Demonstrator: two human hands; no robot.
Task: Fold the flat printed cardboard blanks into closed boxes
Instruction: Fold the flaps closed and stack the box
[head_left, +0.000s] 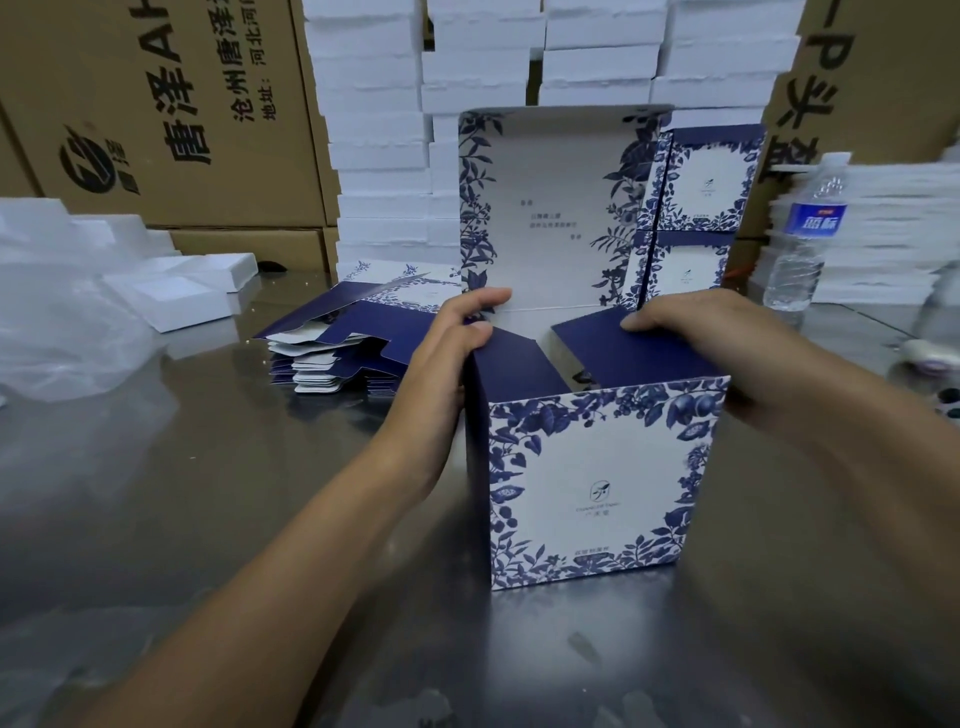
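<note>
Far left of the left grip (447, 358), crumpled clear plastic (62, 332) and white foam trays (176, 291) lie on the table (208, 493), a scuffed, reflective metal sheet. Behind them stand brown cartons (156, 104) printed in black. Just left of that grip and a little beyond it sits a pile of flat blanks (353, 332), navy and white.

The left grip rests on the left flap (511, 369) of the box (592, 483), fingers fairly straight and apart, clamped on nothing. The box stands upright on the table between the two grips, floral front facing the camera, lid (550, 208) raised behind, both navy side flaps tipped inward. The right grip (717, 332) lies on the right flap (623, 348), fingertips pressing it, nothing clasped.

Beyond both grips, stacks of white foam (467, 67) form a wall. Past the right grip, two finished boxes (701, 182) sit one on the other beside the lid. Right of that grip stands a water bottle (802, 234), with a blurred pile of white sheets (893, 234) further right.
</note>
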